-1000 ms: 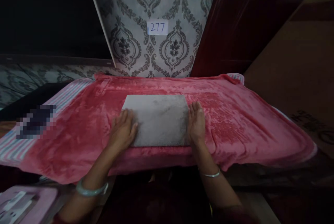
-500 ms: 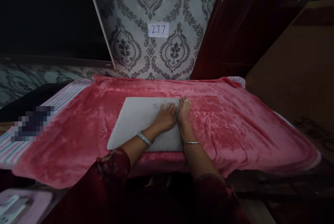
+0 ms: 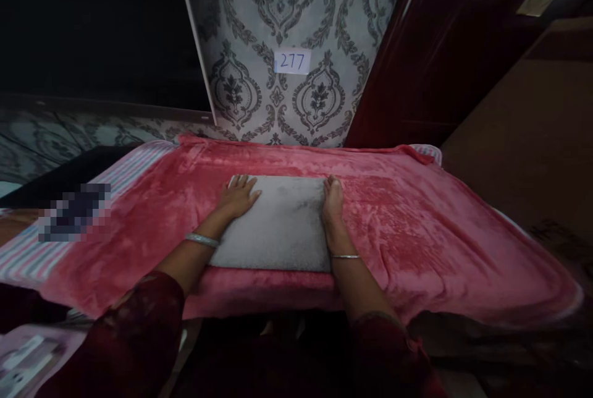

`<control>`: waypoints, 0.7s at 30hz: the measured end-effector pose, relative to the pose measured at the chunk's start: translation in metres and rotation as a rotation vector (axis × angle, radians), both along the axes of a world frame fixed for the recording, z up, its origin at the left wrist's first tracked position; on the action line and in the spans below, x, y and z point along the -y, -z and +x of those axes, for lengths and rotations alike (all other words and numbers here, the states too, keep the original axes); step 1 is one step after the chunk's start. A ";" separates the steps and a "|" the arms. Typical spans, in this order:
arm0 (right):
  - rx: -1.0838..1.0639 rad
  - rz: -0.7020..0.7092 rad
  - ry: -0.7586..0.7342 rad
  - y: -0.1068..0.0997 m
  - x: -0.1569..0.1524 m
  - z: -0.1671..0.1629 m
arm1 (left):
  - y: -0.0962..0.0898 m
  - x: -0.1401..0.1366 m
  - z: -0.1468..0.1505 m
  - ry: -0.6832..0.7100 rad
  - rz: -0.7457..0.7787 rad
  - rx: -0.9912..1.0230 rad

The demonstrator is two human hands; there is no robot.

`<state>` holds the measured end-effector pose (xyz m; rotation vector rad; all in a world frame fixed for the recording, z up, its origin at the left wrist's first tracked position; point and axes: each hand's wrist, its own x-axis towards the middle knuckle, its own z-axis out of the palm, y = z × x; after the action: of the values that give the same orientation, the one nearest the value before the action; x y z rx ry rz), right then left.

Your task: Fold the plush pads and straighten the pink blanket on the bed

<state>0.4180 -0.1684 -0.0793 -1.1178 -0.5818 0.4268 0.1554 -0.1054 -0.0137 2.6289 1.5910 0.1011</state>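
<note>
A grey, fuzzy rectangular cloth point(image 3: 278, 225), folded or mat-like, lies flat on a red plush blanket point(image 3: 393, 225). My left hand point(image 3: 237, 197) rests on its far left corner, palm down with the fingers spread. Along the far part of the right edge, my right hand point(image 3: 333, 200) stands on its side against the cloth. Its fingers look stretched out, though they partly hide one another. Darker smudge-like patches show on the cloth's right half.
Beneath the blanket, a striped cloth point(image 3: 28, 253) shows at the left, with a pixelated dark object point(image 3: 76, 212) on it. Behind are a patterned wall with a "277" paper label point(image 3: 293, 61), a dark screen point(image 3: 102, 33) and a cardboard-like brown panel point(image 3: 523, 138).
My left hand has moved from beside the right hand to the cloth's far left corner. My right hand has turned more onto its side at the right edge. The view has shifted slightly.
</note>
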 end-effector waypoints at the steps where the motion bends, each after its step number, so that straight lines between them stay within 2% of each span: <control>1: -0.052 0.032 0.000 0.000 -0.001 -0.001 | 0.001 -0.003 -0.013 -0.024 -0.016 0.015; 5: -0.230 0.100 -0.025 -0.006 -0.002 -0.001 | 0.000 -0.008 -0.043 -0.059 -0.020 0.010; 9: -0.303 0.144 0.004 -0.013 0.005 0.007 | -0.015 -0.004 -0.028 -0.065 0.049 -0.053; 12: -0.325 0.182 0.044 -0.020 0.008 0.019 | -0.030 0.007 0.014 0.088 0.072 -0.029; 15: -0.271 0.210 0.033 -0.026 0.002 0.028 | -0.039 0.019 0.076 0.333 -0.017 0.033; 18: -0.189 0.216 0.036 -0.023 -0.009 0.031 | -0.038 0.026 0.134 0.468 -0.063 0.060; 21: -0.155 0.192 0.043 -0.010 -0.019 0.027 | -0.025 0.025 0.167 0.511 -0.063 0.049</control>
<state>0.4452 -0.1492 -0.0695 -0.9028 -0.4513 0.4075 0.3227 -0.1307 0.0115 2.8565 0.8501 0.0830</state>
